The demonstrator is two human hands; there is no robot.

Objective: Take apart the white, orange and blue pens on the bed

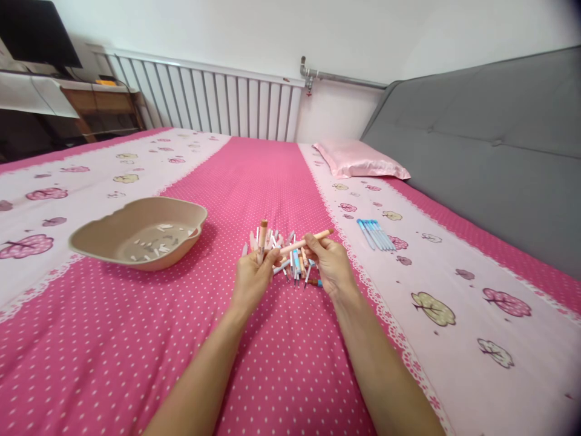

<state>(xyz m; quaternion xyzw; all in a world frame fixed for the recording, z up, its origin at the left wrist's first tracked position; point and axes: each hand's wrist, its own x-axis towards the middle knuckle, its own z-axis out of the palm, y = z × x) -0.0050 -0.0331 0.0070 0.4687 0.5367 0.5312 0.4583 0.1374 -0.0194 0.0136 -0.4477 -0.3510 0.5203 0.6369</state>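
Note:
My left hand (252,277) is closed around one or more peach pens (262,237) with brown ends, standing nearly upright; the exact number is hidden. Another peach pen (294,246), lying almost level, is pinched in my right hand (332,265), its brown end pointing right. The other end of that pen reaches the fingertips of my left hand. Under and behind both hands a loose pile of pens (297,264) lies on the bedspread, with white, blue, pink and brown parts mixed together.
To the left sits a beige basin (136,260) with several small white pieces inside. A row of blue pens (374,235) lies on the right. The pink dotted bedspread (272,175) carries everything. Farther back are a pink pillow (361,158) and a grey padded headboard (481,133).

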